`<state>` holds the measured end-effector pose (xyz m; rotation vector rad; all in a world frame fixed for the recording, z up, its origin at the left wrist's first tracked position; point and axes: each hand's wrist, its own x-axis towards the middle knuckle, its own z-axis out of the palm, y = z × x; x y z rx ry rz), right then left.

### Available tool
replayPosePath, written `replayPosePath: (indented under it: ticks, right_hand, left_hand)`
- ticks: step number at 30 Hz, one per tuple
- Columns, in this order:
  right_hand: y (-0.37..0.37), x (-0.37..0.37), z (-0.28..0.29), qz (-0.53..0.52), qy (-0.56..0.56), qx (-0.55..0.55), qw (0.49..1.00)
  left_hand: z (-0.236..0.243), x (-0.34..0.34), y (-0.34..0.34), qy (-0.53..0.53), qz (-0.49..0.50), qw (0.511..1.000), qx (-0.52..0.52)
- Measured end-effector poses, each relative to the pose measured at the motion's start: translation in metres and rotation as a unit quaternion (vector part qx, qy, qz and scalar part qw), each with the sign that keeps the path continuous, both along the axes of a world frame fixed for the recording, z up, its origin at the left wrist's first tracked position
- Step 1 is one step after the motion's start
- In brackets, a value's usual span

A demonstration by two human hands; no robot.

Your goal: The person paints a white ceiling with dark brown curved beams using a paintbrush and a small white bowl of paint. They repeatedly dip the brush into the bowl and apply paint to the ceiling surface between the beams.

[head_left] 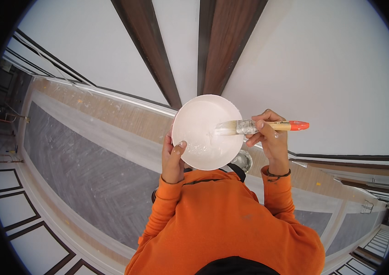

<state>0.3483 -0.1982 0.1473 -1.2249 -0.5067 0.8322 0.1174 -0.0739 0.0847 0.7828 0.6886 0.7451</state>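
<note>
My left hand grips a round white tub of white paint by its left side, thumb over the rim. My right hand holds a paintbrush with a pale wooden handle, red tip and paint-smeared metal band. Its bristles lie over the white paint inside the tub. White spots mark both hands. Orange sleeves cover my forearms. Behind the tub, low on its right, a metal bucket is partly hidden.
A white wall with dark wooden uprights stands ahead. The floor has light planks and a grey herringbone band. Framed wall panels line the lower left. A wire stand sits at the right.
</note>
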Motion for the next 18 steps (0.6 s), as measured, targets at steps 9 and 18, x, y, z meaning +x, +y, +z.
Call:
replayPosePath:
  ticks: [9, 18]
  right_hand:
    - [0.005, -0.014, -0.009, -0.156, 0.08, -0.063, 0.982]
    - [0.0, -0.017, -0.003, -0.163, 0.015, -0.058, 0.985]
  left_hand:
    - [0.007, -0.001, 0.003, -0.003, -0.024, 1.0, -0.006]
    - [0.0, 0.0, 0.01, -0.005, -0.042, 0.999, -0.011]
